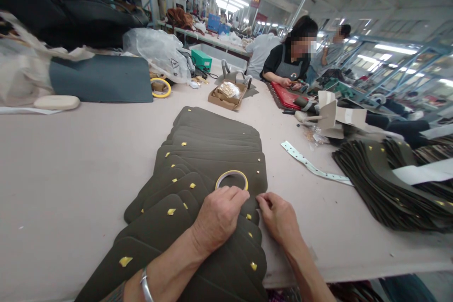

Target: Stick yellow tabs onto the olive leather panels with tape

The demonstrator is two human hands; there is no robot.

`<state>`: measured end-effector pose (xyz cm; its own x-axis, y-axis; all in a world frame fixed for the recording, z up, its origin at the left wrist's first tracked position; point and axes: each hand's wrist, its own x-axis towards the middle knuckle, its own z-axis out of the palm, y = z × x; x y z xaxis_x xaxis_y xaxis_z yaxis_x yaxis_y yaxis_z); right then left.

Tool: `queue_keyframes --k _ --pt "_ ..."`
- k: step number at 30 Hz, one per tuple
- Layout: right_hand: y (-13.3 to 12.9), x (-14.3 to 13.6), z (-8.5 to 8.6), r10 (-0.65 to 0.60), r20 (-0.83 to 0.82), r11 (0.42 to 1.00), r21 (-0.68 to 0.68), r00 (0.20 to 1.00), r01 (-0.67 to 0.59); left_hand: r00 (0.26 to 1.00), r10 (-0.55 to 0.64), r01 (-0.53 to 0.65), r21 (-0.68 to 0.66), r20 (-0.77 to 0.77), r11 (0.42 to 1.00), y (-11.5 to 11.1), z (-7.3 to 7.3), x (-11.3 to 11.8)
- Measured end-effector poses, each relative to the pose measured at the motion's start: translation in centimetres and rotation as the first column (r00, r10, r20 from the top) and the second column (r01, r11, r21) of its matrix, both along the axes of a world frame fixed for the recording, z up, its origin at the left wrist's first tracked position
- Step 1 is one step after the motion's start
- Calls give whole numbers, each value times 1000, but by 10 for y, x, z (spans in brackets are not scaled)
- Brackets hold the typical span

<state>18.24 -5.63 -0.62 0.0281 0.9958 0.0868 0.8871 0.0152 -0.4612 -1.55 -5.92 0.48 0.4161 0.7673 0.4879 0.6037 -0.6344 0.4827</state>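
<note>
The left hand [216,217] rests curled on the fanned row of dark panels [212,151] in the middle of the table [71,160], fingertips touching a tape roll [231,180]. The right hand [278,217], fingers bent, pinches a panel's edge just beside it.

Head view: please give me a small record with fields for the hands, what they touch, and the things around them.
left hand: rests on the fanned dark green pieces, beside the tape roll
right hand: fingers pinch the edge of a piece
yellow tabs: stuck on the pieces
table: pale, holds a second pile at right
white strip: between the piles
co-worker: seated at the far side
</note>
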Motion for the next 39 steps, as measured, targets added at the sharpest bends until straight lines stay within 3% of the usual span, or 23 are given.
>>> queue_keyframes --k 3,5,9,12,16,19,22,26,28,30,32,34,35,37,39 --pt "-4 7 9 108 -115 983 -139 987 -123 994 -44 38 62 104 997 0 -3 -1" --pt "-6 10 16 163 -191 972 -137 968 -191 991 -54 44 82 123 996 1 -5 -1" --pt "-12 2 25 240 -275 966 167 931 -200 994 -46 40 54 100 998 2 -6 -2" --pt "-14 -10 26 401 -224 886 340 888 -314 997 -28 23 63 74 998 2 -7 -1" --pt "-12 -22 25 526 -105 789 431 844 -438 999 -20 15 110 45 994 1 -10 0" --pt "-6 -28 17 525 -17 734 516 851 -442 998 1 -13 192 59 981 5 -19 0" --pt "3 -31 5 465 97 640 650 880 -410 993 -38 0 329 110 944 14 -28 1" --pt "6 -34 -4 370 127 589 734 920 -338 988 -83 47 255 130 966 16 -27 0" --pt "3 -36 -6 364 81 621 721 928 -307 993 -56 34 204 103 978 14 -25 0" --pt "0 -39 -10 333 -67 730 650 941 -212 997 -35 22 178 72 984 11 -24 0" --pt "-1 -42 -13 220 -342 893 448 914 -47 996 -42 28 183 73 983 9 -24 0" --pt "1 -44 -15 28 -620 988 135 784 71 991 -86 65 198 98 978 7 -24 2" --pt "3 -43 -14 -54 -713 997 0 699 78 987 -110 84 206 116 975 6 -24 3" --pt "9 -36 -8 -145 -803 989 -140 578 54 982 -115 81 217 149 973 5 -24 5" --pt "14 -24 0 -162 -816 987 -144 555 77 989 -43 15 201 139 979 5 -24 6"
